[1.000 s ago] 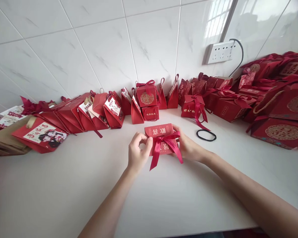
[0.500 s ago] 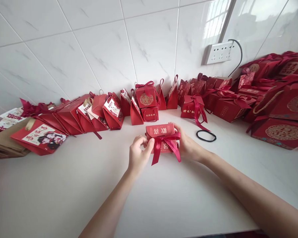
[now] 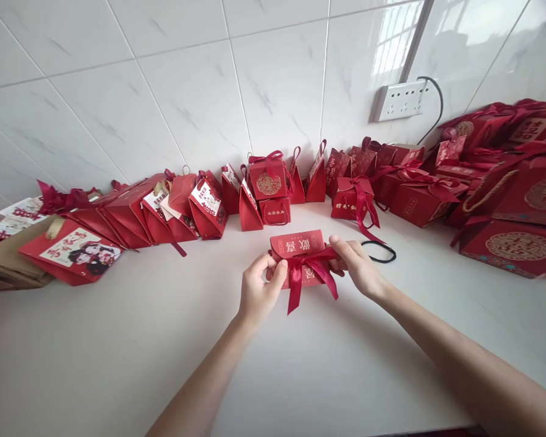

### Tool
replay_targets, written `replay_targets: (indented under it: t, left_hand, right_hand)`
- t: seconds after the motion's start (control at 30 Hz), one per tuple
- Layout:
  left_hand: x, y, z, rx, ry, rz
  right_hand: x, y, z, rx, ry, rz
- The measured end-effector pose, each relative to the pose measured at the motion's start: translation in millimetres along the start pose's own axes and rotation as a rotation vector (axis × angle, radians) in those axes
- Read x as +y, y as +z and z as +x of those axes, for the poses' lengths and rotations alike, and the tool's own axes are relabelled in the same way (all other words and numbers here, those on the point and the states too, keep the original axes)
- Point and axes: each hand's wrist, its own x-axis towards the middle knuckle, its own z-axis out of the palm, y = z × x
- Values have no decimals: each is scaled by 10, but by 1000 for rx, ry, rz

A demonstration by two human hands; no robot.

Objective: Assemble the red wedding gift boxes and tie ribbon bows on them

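Note:
A small red gift box (image 3: 295,243) with gold characters sits in front of me at the middle of the white table. A dark red ribbon (image 3: 313,267) is tied in a bow across it, its two tails hanging over the near side. My left hand (image 3: 260,290) pinches the box's left edge between thumb and fingers. At the right end of the bow, my right hand (image 3: 358,264) pinches the ribbon between thumb and fingers. The box's far side and underside are hidden.
Behind stands a row of red gift boxes (image 3: 208,209), with a bowed box (image 3: 352,197) nearer. Larger boxes (image 3: 519,246) are stacked at right. A black elastic loop (image 3: 382,252) lies beside my right hand. A power strip (image 3: 401,101) is on the tiled wall.
My right hand has moved from the box's right end onto the bow, its thumb now at the ribbon. The box has shifted slightly toward me and to the right; my left hand keeps its hold.

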Motion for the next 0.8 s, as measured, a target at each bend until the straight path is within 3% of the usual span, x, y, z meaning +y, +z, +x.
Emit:
replay_targets:
  t: [0.13, 0.27, 0.8]
  left_hand:
    - [-8, -11, 19, 27, 48, -5]
    - [-14, -31, 23, 49, 63, -29]
    - [5, -4, -25, 47, -19, -32]
  right_hand:
    - [-53, 25, -28, -100, -23, -4]
    - [-26, -1, 5, -176, -18, 147]
    - [114, 58, 39, -213, 95, 488]
